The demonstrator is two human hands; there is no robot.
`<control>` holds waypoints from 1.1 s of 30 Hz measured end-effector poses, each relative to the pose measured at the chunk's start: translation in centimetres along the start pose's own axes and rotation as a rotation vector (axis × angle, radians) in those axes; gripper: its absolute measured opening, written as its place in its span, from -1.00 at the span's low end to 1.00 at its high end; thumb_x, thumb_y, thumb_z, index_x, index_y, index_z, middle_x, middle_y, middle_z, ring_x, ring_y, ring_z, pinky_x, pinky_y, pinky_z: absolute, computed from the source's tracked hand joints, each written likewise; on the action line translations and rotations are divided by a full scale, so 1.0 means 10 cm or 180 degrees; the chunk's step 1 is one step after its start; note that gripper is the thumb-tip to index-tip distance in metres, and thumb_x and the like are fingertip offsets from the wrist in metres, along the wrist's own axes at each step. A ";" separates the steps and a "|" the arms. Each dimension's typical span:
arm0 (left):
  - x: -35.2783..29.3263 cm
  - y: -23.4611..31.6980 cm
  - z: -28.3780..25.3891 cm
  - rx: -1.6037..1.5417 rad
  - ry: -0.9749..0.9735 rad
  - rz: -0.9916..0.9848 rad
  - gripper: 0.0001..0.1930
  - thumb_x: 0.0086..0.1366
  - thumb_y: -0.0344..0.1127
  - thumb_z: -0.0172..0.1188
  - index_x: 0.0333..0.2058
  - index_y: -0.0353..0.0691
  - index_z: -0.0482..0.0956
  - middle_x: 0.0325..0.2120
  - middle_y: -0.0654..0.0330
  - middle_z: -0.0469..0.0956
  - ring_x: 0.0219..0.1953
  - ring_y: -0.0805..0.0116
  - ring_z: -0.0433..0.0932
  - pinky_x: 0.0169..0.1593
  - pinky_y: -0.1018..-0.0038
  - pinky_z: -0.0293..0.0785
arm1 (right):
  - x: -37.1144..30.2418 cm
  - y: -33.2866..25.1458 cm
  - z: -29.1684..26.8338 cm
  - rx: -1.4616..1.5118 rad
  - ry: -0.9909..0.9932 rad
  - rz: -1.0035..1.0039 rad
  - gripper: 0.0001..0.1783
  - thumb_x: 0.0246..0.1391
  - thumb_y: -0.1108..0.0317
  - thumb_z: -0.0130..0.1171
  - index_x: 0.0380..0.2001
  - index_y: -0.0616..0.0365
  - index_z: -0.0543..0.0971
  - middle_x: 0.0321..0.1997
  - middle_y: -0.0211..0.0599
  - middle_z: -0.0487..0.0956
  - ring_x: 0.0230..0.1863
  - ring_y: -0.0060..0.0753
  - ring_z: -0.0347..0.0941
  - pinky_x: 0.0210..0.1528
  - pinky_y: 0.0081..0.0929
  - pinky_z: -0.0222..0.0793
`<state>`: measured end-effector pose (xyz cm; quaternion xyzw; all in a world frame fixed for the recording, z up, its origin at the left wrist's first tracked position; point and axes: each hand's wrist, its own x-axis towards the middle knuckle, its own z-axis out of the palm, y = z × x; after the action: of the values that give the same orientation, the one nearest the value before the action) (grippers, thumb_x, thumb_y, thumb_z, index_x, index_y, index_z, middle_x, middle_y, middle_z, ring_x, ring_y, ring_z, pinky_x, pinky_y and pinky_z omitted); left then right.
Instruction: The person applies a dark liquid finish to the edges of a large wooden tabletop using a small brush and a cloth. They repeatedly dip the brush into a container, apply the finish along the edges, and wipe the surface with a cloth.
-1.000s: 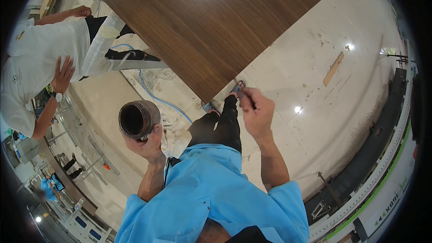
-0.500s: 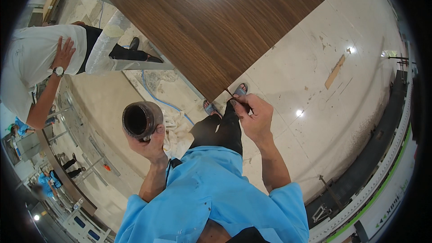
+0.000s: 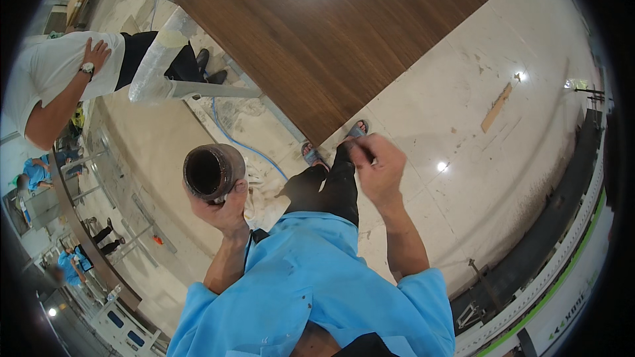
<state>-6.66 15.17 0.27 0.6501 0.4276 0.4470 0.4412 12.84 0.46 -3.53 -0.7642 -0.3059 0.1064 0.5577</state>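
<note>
My left hand (image 3: 228, 210) is wrapped round a round, dark-stained jar (image 3: 233, 166), its open mouth tilted toward me and its inside dark brown. To the right, my right hand (image 3: 382, 170) is closed in a pinch, somewhat blurred. Whatever lies between its fingertips does not show clearly now. Beyond both hands a dark brown wood-grain panel (image 3: 317, 46) points its near corner at me. My right hand is apart from that corner, just to its right and nearer to me.
A co-worker in a white shirt (image 3: 59, 73) stands at the left, near a plastic-wrapped frame part (image 3: 159, 66). A blue hose (image 3: 245, 149) crosses the floor. Another brown panel (image 3: 92, 244) lies farther left. On the right are a scrap strip (image 3: 496, 109) and a long machine (image 3: 562, 304).
My right hand has drawn back from the panel's corner, where a thin dark tool in its fingers had reached. The left hand still holds the jar. The co-worker has shifted slightly.
</note>
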 end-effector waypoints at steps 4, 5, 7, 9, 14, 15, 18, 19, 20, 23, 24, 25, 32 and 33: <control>0.01 0.00 -0.01 0.0012 -0.0057 -0.0015 -0.35 -0.06 -0.40 0.48 0.03 -0.35 0.40 -0.15 0.17 0.51 -0.13 0.40 0.52 -0.04 0.48 0.49 | -0.09 -0.08 0.07 0.0092 -0.0657 -0.0556 -0.87 -0.12 0.57 0.33 -0.48 0.22 0.56 -0.56 -0.20 0.52 -0.59 -0.18 0.43 -0.53 -0.45 0.31; 0.01 0.01 -0.01 0.0013 -0.0058 -0.0004 -0.36 -0.06 -0.41 0.47 0.03 -0.35 0.40 -0.15 0.16 0.51 -0.13 0.40 0.52 -0.04 0.48 0.49 | -0.10 -0.08 0.08 0.0186 -0.0569 -0.0448 -0.86 -0.11 0.56 0.34 -0.45 0.23 0.56 -0.56 -0.19 0.52 -0.58 -0.17 0.44 -0.53 -0.44 0.32; 0.02 0.03 0.00 0.0009 -0.0051 0.0010 -0.36 -0.07 -0.43 0.46 0.03 -0.35 0.40 -0.16 0.16 0.51 -0.13 0.39 0.52 -0.04 0.48 0.49 | -0.12 -0.06 0.05 0.0218 -0.0213 -0.0099 -0.86 -0.11 0.56 0.33 -0.44 0.22 0.56 -0.56 -0.19 0.52 -0.57 -0.16 0.45 -0.52 -0.41 0.33; 0.03 0.06 0.02 -0.0031 -0.0071 -0.0020 -0.36 -0.07 -0.45 0.44 0.03 -0.35 0.39 -0.16 0.16 0.51 -0.13 0.39 0.52 -0.04 0.48 0.49 | -0.13 -0.05 0.04 0.0326 0.0184 0.0415 -0.86 -0.10 0.58 0.32 -0.43 0.23 0.56 -0.55 -0.17 0.53 -0.56 -0.18 0.48 -0.50 -0.39 0.37; 0.06 0.14 0.06 -0.0026 -0.0089 -0.0027 -0.37 -0.07 -0.49 0.41 0.03 -0.36 0.39 -0.16 0.15 0.50 -0.12 0.38 0.52 -0.02 0.46 0.49 | -0.02 -0.06 0.00 -0.0173 -0.0190 -0.0223 -0.92 -0.05 0.54 0.28 -0.42 0.21 0.59 -0.54 -0.14 0.56 -0.58 -0.18 0.49 -0.48 -0.39 0.38; 0.05 0.14 0.06 -0.0136 -0.0098 -0.0044 -0.38 -0.07 -0.49 0.40 0.03 -0.36 0.39 -0.16 0.15 0.50 -0.12 0.38 0.52 -0.01 0.45 0.49 | 0.05 -0.03 -0.05 -0.0392 -0.0020 -0.0084 -0.94 -0.03 0.53 0.26 -0.42 0.20 0.59 -0.55 -0.15 0.56 -0.59 -0.20 0.49 -0.48 -0.39 0.38; 0.03 0.12 0.04 -0.0158 -0.0155 -0.0144 -0.35 -0.08 -0.50 0.39 0.05 -0.38 0.38 -0.14 0.13 0.51 -0.11 0.37 0.52 0.00 0.44 0.49 | 0.41 0.18 -0.32 -0.0745 0.0549 0.0342 -0.96 0.02 0.51 0.21 -0.40 0.20 0.62 -0.60 -0.18 0.54 -0.59 -0.41 0.45 -0.47 -0.47 0.34; 0.03 0.11 0.02 -0.0124 -0.0228 -0.0168 -0.34 -0.08 -0.49 0.40 0.06 -0.38 0.37 -0.13 0.12 0.51 -0.10 0.36 0.52 0.00 0.43 0.49 | 0.58 0.30 -0.41 -0.0776 0.0848 0.0409 -0.95 0.05 0.50 0.20 -0.38 0.22 0.62 -0.60 -0.22 0.53 -0.59 -0.49 0.42 -0.48 -0.51 0.32; 0.04 0.11 0.02 -0.0103 -0.0286 -0.0180 -0.32 -0.09 -0.49 0.40 0.08 -0.39 0.37 -0.12 0.11 0.51 -0.09 0.35 0.52 0.01 0.43 0.49 | 0.73 0.42 -0.49 -0.0800 0.1135 0.0449 -0.93 0.08 0.50 0.18 -0.36 0.24 0.61 -0.61 -0.26 0.53 -0.58 -0.56 0.39 -0.48 -0.55 0.30; 0.02 0.16 0.06 -0.0145 -0.0374 -0.0081 -0.26 -0.09 -0.46 0.43 0.13 -0.40 0.35 -0.08 0.07 0.51 -0.04 0.30 0.53 0.04 0.38 0.50 | 0.95 0.57 -0.69 0.0019 0.1619 0.0335 -0.88 0.16 0.46 0.14 -0.33 0.31 0.59 -0.56 -0.44 0.49 -0.55 -0.65 0.32 -0.51 -0.61 0.23; 0.03 0.21 0.08 0.0047 -0.0549 0.0207 -0.24 -0.09 -0.45 0.45 0.14 -0.39 0.35 -0.06 0.06 0.51 -0.03 0.27 0.53 0.05 0.36 0.50 | 0.95 0.55 -0.73 0.0178 0.1744 0.0274 -0.87 0.19 0.46 0.12 -0.31 0.32 0.58 -0.54 -0.50 0.46 -0.55 -0.68 0.29 -0.53 -0.64 0.21; 0.05 0.26 0.13 -0.0277 -0.0720 0.0306 -0.24 -0.09 -0.42 0.48 0.14 -0.37 0.36 -0.04 0.06 0.52 -0.02 0.27 0.54 0.06 0.35 0.50 | 0.94 0.50 -0.70 0.0530 0.1769 0.0448 -0.88 0.22 0.47 0.08 -0.30 0.29 0.56 -0.56 -0.55 0.40 -0.57 -0.73 0.23 -0.56 -0.71 0.14; -0.03 0.66 0.36 -0.0765 -0.1328 -0.0412 -0.21 -0.04 -0.47 0.50 0.18 -0.33 0.29 -0.02 0.10 0.54 0.00 0.40 0.53 0.11 0.44 0.44 | 0.62 0.17 -0.80 0.0622 0.1667 0.0561 -0.81 0.34 0.35 0.01 -0.22 0.29 0.48 -0.59 -0.57 0.28 -0.64 -0.79 0.10 -0.64 -0.73 -0.04; -0.05 0.69 0.40 -0.0787 -0.1399 -0.0417 -0.21 -0.03 -0.45 0.51 0.19 -0.29 0.29 -0.02 0.11 0.54 0.01 0.40 0.53 0.11 0.45 0.43 | 0.64 0.18 -0.88 0.0767 0.1716 0.0732 -0.81 0.35 0.35 0.01 -0.21 0.29 0.47 -0.59 -0.56 0.28 -0.65 -0.79 0.08 -0.64 -0.73 -0.05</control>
<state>-1.81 12.23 5.89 0.6437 0.3048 0.3144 0.6276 22.94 -3.07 -0.87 -0.7229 -0.0439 -0.0021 0.6895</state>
